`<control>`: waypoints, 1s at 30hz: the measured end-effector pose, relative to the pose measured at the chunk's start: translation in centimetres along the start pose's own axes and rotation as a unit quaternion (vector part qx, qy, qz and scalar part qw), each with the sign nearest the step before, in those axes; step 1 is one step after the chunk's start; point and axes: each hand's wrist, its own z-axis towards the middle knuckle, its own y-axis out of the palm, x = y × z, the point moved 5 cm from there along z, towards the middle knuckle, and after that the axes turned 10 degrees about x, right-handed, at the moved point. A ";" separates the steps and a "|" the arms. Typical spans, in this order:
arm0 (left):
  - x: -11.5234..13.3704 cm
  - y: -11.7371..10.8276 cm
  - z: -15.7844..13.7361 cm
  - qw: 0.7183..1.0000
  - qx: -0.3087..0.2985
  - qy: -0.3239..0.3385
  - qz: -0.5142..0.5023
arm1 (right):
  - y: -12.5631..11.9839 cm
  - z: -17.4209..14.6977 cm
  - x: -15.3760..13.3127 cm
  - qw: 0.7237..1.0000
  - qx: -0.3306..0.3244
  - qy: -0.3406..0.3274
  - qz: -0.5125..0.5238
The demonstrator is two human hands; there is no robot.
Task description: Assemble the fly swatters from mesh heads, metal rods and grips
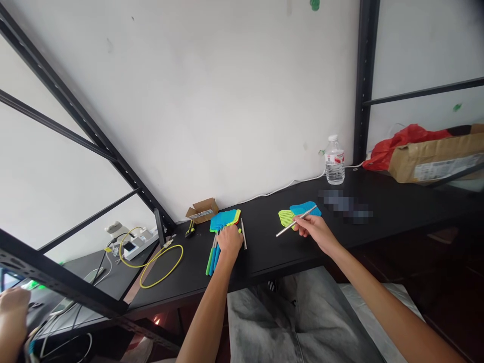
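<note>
My right hand (312,229) is closed on a slim silver metal rod (284,231), tilted up to the right. Below and behind it on the black table lie a yellow-green perforated fly swatter head (286,218) and a blue fly swatter head (302,207). My left hand (230,241) rests, fingers curled, over a stack of fly swatters (224,220) with blue and yellow-green heads. Their green and blue handles (212,259) point toward me. Yellow-green bits show at its fingers, but what it grips is hidden. Another silver rod (244,234) lies just right of this hand.
Behind the stack stands a small open cardboard box (204,210). A water bottle (335,160) is near the wall, and a larger carton (434,156) with red plastic is at right. A yellow cable (162,286) loops at left, by a power strip (141,243). Another person's hand (14,305) is far left.
</note>
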 end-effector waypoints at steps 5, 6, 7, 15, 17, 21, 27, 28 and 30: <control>0.3 -2.3 -0.4 0.997 0.062 0.012 -0.035 | -0.1 0.0 0.0 1.000 0.006 0.018 0.021; 0.7 -2.8 -0.8 0.994 0.088 0.037 -0.050 | -0.1 0.0 -0.1 0.999 0.007 0.025 0.029; 1.2 -3.2 -1.4 0.989 0.111 0.068 -0.070 | 0.0 -0.1 -0.2 0.999 0.009 0.033 0.039; 5.8 -2.2 -6.4 0.911 0.201 0.256 -0.254 | -0.2 -0.1 -0.4 0.993 0.008 0.048 0.107; 6.0 -1.8 -6.6 0.901 0.214 0.263 -0.271 | -0.2 0.0 -0.4 0.993 0.002 0.047 0.109; 5.8 -1.7 -6.6 0.893 0.220 0.262 -0.292 | 0.0 -0.2 -0.5 0.995 -0.014 0.047 0.089; 5.7 -1.9 -6.7 0.893 0.214 0.262 -0.295 | 0.2 -0.4 -0.5 0.996 -0.039 0.041 0.071; 5.7 -1.9 -6.7 0.893 0.215 0.262 -0.295 | 0.3 -0.4 -0.4 0.996 -0.044 0.038 0.068; 5.7 -1.9 -6.8 0.893 0.217 0.262 -0.295 | 0.3 -0.3 -0.2 0.996 -0.053 0.032 0.062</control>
